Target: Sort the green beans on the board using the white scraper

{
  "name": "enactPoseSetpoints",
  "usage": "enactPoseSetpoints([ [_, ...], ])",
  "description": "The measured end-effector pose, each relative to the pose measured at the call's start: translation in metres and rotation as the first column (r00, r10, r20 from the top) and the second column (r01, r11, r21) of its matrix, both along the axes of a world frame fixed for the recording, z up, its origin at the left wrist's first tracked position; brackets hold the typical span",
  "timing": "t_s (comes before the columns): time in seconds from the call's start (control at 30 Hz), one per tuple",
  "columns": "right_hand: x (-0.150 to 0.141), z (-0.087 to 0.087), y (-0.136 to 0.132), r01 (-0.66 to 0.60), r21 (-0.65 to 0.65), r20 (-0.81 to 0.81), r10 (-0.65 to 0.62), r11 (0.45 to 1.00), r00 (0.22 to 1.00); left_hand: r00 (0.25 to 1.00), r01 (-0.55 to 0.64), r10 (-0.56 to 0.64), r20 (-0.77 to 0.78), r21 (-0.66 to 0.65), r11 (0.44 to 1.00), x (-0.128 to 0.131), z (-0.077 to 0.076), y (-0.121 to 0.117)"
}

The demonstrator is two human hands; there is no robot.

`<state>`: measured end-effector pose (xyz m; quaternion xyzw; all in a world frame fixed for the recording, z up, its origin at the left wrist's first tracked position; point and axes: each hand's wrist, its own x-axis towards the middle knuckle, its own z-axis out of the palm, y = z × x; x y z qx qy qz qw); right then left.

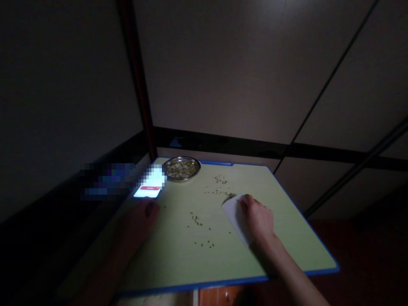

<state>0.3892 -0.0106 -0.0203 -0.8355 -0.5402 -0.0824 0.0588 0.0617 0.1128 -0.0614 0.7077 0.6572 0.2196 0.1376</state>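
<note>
My right hand point(259, 219) pinches a piece of white paper or thin card point(235, 216), held low over the right part of the table. A small heap of greenish seeds point(230, 196) lies at the paper's far edge. My left hand point(143, 216) is in shadow by the table's left side, curled closed just below a lit phone point(154, 180). Darkness hides what its fingers hold, if anything. Loose seeds point(196, 220) lie scattered between my hands, and more seeds point(219, 180) are spread farther back.
A round metal plate point(182, 180) with seeds or grains in it stands at the table's back left. The pale green table point(172, 263) has a blue rim. Close behind it rises a panelled wall or cabinet front point(223, 85). The surroundings are dim.
</note>
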Motion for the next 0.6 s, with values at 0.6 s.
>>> enactPoseSetpoints([
  [0.6,-0.001,0.035,0.035,-0.197,0.081,-0.073,0.203,0.977,0.976,0.989,-0.089,0.079,0.128,0.078,0.993,0.0,0.009,-0.009],
])
